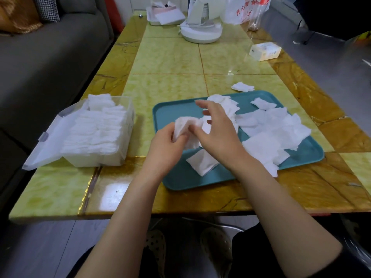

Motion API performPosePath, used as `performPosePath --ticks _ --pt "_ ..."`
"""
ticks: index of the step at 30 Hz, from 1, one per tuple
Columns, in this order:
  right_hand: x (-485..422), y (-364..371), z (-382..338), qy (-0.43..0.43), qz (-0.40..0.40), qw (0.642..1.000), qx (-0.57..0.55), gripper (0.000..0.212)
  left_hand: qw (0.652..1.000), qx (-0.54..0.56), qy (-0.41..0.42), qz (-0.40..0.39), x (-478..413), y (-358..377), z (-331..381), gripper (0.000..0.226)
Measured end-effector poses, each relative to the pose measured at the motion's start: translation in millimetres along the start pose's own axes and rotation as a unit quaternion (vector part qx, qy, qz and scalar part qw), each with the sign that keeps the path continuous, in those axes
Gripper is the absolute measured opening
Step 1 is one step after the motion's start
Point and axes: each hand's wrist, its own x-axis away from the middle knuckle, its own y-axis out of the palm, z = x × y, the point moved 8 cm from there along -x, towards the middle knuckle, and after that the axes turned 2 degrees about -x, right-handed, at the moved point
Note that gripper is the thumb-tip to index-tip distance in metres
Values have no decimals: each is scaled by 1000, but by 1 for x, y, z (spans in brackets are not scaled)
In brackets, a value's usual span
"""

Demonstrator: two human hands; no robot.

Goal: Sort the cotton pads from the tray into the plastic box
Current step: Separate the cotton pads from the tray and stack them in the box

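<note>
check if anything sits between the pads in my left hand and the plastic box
Nothing visible does. The left hand grips the cotton pads over the left edge of the tray. Only bare table separates them from the plastic box, whose lid lies open on its far side.
</note>
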Motion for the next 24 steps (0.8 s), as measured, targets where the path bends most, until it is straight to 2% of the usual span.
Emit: performPosePath --ticks 2,5,10,14,17,21,24 --pt "2 10 -7 -47 -70 996 39 45 1000 -19 9 -5 0 -2 -1 17" --pt "7 24 -10 -68 -152 984 67 47 999 -48 19 -3 0 -6 -3 14" --pt "6 35 -25 -86 -162 982 49 33 998 -58 5 22 2 -24 -15 8" --pt "7 46 -31 -76 -176 981 24 28 996 -74 11 49 7 -44 -18 16" --pt "10 50 -38 -66 -159 985 -16 24 995 -60 22 76 14 -58 -15 21" --pt "6 47 -47 -67 -87 992 -66 9 984 -67 83 141 28 -83 -4 16" --pt "-7 46 -44 -15 -20 995 -97 7 968 -113 93 202 33 -112 -8 15"
